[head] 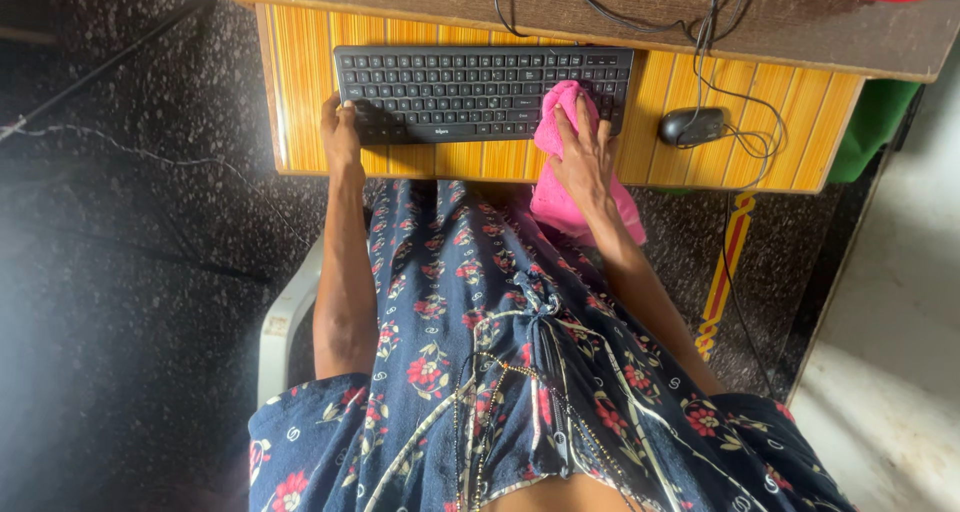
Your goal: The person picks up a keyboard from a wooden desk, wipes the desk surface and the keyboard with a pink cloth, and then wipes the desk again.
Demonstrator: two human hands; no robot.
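Mouse (692,125) right of keyboard (470,92)

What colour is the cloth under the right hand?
Bright pink; the cloth under the right hand shows in the head view.

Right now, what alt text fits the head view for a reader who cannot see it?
Seen from above, a seated person's right hand presses a pink cloth onto the right end of a black keyboard, while the left hand rests at its left edge. A black mouse lies to the right on the striped yellow tray.
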